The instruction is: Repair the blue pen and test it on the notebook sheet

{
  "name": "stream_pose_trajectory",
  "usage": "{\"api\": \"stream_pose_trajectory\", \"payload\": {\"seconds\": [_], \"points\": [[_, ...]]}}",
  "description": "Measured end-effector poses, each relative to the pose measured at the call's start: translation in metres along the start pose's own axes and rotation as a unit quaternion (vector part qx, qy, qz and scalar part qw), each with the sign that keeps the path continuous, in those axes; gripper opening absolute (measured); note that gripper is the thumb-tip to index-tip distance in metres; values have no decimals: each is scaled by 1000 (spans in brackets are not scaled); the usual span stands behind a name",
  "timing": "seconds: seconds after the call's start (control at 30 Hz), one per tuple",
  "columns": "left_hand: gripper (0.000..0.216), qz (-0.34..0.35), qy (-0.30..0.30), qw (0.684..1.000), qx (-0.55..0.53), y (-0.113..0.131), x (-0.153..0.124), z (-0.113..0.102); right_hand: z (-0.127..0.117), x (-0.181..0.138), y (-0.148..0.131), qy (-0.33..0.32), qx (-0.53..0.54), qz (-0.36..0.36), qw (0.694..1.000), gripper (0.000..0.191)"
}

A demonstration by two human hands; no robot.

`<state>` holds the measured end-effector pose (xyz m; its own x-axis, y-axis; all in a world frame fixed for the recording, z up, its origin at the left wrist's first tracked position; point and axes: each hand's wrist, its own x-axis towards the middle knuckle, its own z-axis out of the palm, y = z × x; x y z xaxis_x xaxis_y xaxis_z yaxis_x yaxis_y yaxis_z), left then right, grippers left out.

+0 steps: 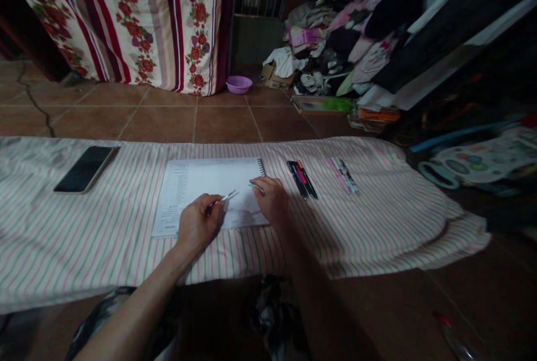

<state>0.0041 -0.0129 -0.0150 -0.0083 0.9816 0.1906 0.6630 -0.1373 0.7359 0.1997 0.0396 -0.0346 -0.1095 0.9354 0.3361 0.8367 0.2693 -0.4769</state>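
Left hand (pixel 198 219)'s grip is pinched round a thin white pen (pixel 229 196), right hand (pixel 273 200)'s on a small pale piece (pixel 255 186), maybe its cap; both over the spiral notebook (pixel 213 177). I'd keep the fingertips steady and the tip off that smooth, flat paper. Soft, slightly rumpled striped cloth (pixel 121 221) underneath, fwiw.

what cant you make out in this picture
All in the head view:
- Rear end of the pen-like thing: hidden by the left hand.
- Full shape of the small light thing: partly covered by the right hand.
- Printed text on the spiral pad: too small and blurred.
- Red-ended object, lower right: dim, cut off by the bottom edge.
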Motion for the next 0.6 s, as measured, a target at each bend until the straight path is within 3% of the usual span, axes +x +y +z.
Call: {"api": "stream_pose_trajectory", "payload": {"seconds": [0.17,0.3,0.43,0.6], "points": [[23,6,5,1000,2,-1,1,-1,3,-1,-5,-6,-14,21,1000,29],[22,11,18,1000,3,-2,2,-3,3,2,-12,40,162,83,982,29],[22,8,21,1000,3,-1,2,-4,1,6,-20,7,397,189,898,32],[23,1,12,1000,-5,-1,3,-2,-2,8,-27,11,524,268,808,38]]}}
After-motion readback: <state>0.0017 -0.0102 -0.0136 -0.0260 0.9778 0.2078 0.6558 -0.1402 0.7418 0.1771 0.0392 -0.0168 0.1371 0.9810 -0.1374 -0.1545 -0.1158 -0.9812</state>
